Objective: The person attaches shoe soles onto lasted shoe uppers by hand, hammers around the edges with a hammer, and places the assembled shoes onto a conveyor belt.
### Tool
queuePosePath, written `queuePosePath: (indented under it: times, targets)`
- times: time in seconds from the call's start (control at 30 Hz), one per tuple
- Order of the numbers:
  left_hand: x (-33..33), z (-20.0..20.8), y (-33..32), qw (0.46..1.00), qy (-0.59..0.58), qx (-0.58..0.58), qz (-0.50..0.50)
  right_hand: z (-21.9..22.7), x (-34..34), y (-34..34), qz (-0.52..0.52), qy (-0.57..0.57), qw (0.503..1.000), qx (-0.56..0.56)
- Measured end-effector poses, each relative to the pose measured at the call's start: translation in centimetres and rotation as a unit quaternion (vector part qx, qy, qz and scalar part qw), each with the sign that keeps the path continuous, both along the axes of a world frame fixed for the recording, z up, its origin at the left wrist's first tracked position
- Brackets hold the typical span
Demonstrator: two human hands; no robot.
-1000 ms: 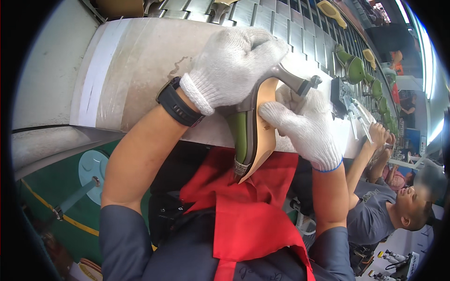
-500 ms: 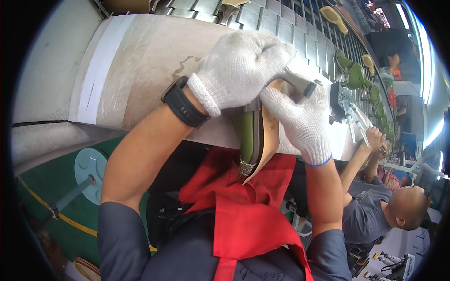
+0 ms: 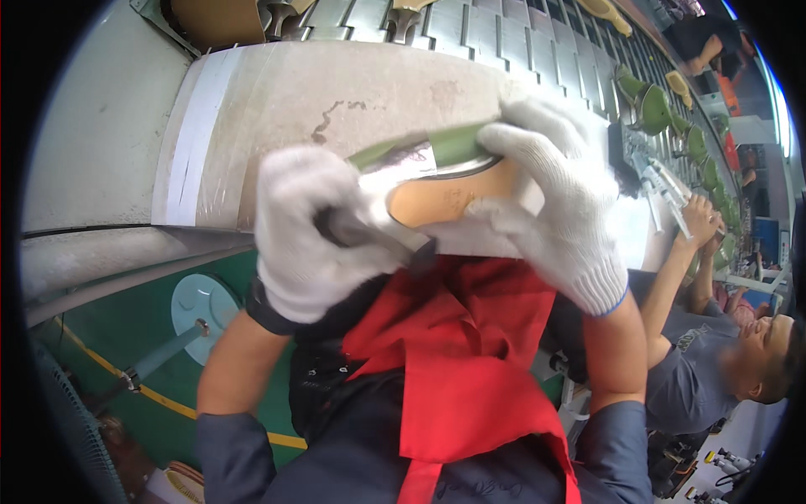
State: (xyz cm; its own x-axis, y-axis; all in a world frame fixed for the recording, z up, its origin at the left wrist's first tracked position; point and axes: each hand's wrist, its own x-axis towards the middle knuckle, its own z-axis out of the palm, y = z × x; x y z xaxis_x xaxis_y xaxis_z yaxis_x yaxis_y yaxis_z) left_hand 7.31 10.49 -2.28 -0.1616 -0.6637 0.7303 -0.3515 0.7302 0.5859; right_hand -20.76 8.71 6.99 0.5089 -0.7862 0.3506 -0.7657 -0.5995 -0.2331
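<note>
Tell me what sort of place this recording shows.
Likely a shoe factory's production line: the white-gloved left hand and right hand hold a green high-heeled shoe, more green shoes line what looks like a slatted metal conveyor, and a co-worker is close by.

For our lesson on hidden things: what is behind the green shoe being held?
Around its edges the pale table shows, with the red apron by the heel tip. Whatever lies directly behind the shoe itself is covered and cannot be seen.
</note>
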Motion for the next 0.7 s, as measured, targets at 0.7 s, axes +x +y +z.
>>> queuePosePath:
  times: [0.7]
  targets:
    - [-2.7, 6.5, -2.1, 0.905, -0.154, 0.396, -0.028, -3.5, 0.0, -1.5, 0.101, -0.045, 0.994, -0.009]
